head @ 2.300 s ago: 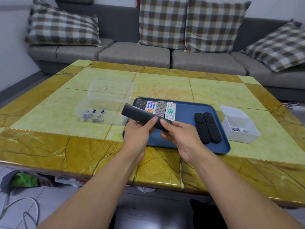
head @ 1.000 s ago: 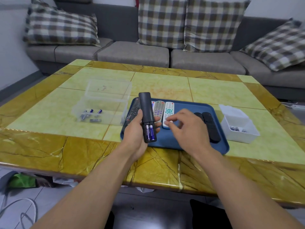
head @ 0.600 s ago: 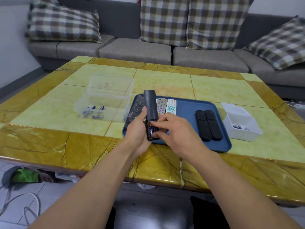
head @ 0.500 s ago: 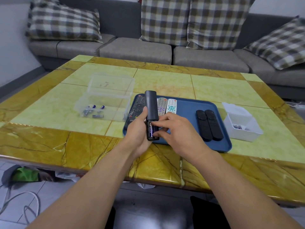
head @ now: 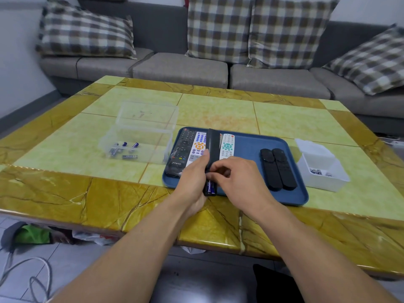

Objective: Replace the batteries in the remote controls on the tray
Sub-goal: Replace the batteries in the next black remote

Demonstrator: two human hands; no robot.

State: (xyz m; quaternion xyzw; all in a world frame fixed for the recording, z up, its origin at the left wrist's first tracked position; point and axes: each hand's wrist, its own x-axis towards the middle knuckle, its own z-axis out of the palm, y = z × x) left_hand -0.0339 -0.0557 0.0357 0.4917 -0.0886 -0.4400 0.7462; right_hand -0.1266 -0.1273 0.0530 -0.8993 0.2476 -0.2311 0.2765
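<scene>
A: We log the left hand (head: pixel 193 174) first; its fingers and thumb are wrapped round a slim black remote (head: pixel 211 147), which we hold upright and tilted slightly away, above the near left part of the blue tray (head: pixel 251 147); the back of the remote faces us, its compartment is open at the lower end, and a battery with a blue and purple wrap (head: pixel 209 186) sits inside.

B: We note the right hand (head: pixel 238 178) next; its fingers are curled in against the remote just above the open compartment, fingertips touching the black body; whether they pinch anything we cannot tell, since the fingertips are hidden behind the hand.

A: On the tray, behind the held remote, we see a black button remote (head: pixel 182 149), a white remote with an orange ring (head: pixel 197 147), and a white remote with a teal ring (head: pixel 227 145), side by side; two plain black remotes (head: pixel 277 167) lie together toward the right end, touching along their length.

B: Left of the tray, on the yellow-green tiled table (head: pixel 218 110), stands a clear box (head: pixel 142 132) with several loose batteries (head: pixel 124 149); just right of the tray stands a white box (head: pixel 321 167) with a few small batteries in it, too small to count.
</scene>
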